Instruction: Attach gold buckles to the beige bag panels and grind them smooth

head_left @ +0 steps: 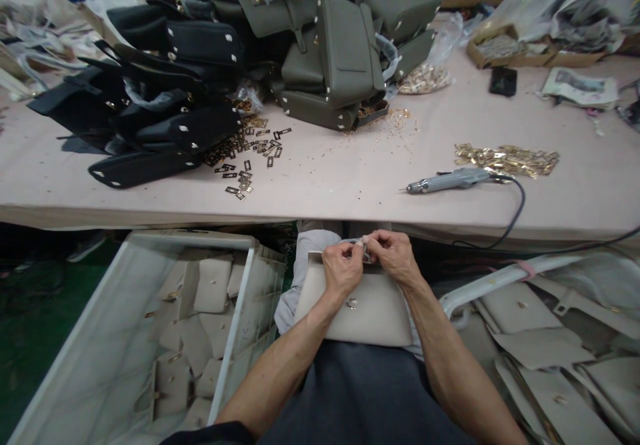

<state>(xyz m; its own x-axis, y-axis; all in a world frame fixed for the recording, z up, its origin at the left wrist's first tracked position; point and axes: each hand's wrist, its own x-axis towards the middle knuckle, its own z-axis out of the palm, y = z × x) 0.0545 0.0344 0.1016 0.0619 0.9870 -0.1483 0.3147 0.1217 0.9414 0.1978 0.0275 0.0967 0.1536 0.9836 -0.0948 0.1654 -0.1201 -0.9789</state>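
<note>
A beige handbag (370, 318) lies on my lap, with a small metal clasp (351, 304) on its front. At its far edge, my left hand (344, 265) is closed in a pinch. My right hand (393, 255) is pinched right beside it, the fingertips of both hands nearly meeting. Between them shows a bit of pale greyish material, perhaps wrapping on the bag's handle; the fingers hide most of it.
On the table (325, 185) lie a corded electric screwdriver (450, 180), gold metal pieces (505, 158), small frame-shaped fittings (245, 158), black bags (180, 128) and olive bags (345, 52). Crates (240, 298) of beige bags flank me; the right crate's rim (500, 275) is near my arm.
</note>
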